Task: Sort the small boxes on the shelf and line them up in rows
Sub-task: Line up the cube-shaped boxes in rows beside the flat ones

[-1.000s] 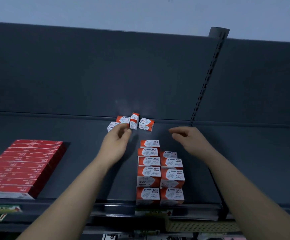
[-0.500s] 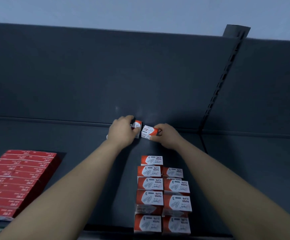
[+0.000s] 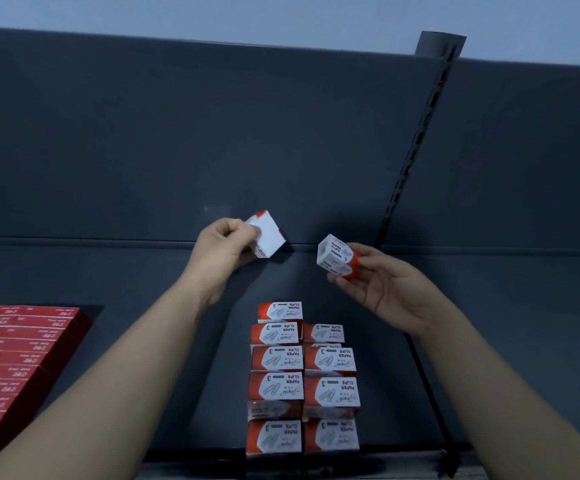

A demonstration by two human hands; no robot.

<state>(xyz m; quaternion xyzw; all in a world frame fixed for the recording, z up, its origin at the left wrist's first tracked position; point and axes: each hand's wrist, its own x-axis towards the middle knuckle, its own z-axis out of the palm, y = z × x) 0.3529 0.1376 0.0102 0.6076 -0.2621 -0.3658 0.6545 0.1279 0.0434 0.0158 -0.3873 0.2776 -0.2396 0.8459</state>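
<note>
A dark grey shelf runs across the view, backed by a back panel of the same colour, with a pale wall above it. A slotted upright slants down the panel on the right.

At the near middle of the shelf, small red-and-white boxes printed "PAPER CLIPS" stand in two rows running from near to far. The rows touch side by side. The left row shows five tops and reaches one box farther back than the right row, which shows four. On the far left of the shelf lies a block of flat red boxes, packed edge to edge.

Both arms reach over the shelf, one on each side of the rows. The left hand is at the far edge of the shelf, near the seam with the back panel. Its fingers and thumb are curled round a white-and-red box, which is tilted with a plain white face turned up. Whether its lower corner touches the shelf cannot be told, nor whether a second box sits behind it.

The right hand is to the right, palm turned up, beyond the right row. It pinches a paper-clip box between thumb and fingertips. This box is tilted, its printed face towards the camera, well apart from the box in the left hand.
</note>
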